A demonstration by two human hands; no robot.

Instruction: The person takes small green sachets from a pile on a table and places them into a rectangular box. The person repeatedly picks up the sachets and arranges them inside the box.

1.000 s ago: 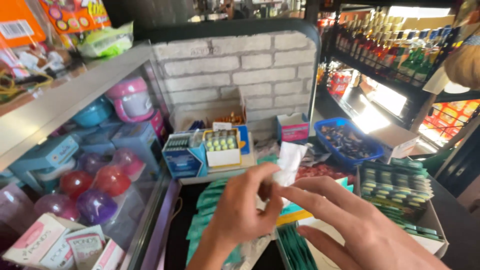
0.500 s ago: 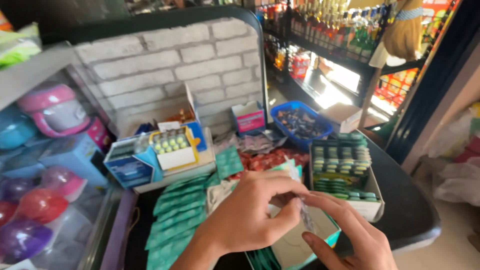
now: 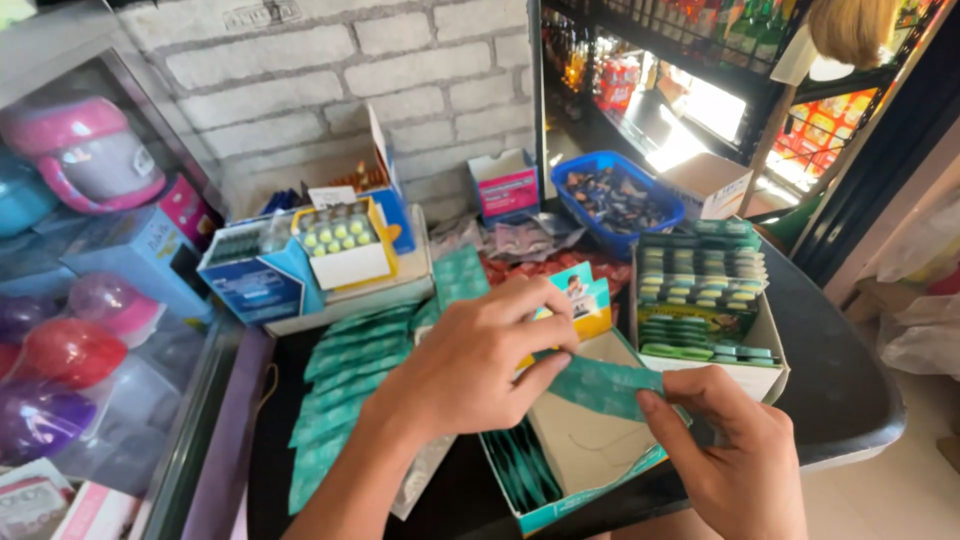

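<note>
My left hand [image 3: 470, 360] and my right hand [image 3: 735, 455] together hold a strip of green sachets [image 3: 605, 385] stretched between them. The left thumb and fingers pinch its left end, the right fingertips pinch its right end. The strip hangs just above an open cardboard display box [image 3: 575, 450] with a teal rim, which has more green sachets standing along its left side. Left of the box, several green sachet strips [image 3: 345, 385] lie spread on the dark counter.
A white box of stacked green packets [image 3: 700, 295] stands to the right, near the counter's rounded edge [image 3: 860, 430]. Behind are a blue basket of dark sweets [image 3: 615, 200], small boxes [image 3: 340, 245] and a white brick wall. A glass case with coloured balls [image 3: 70, 350] is left.
The view has dropped and swung right. The white paper held up earlier is gone; my hands have come down over the open box and now hold a green sachet strip between them.
</note>
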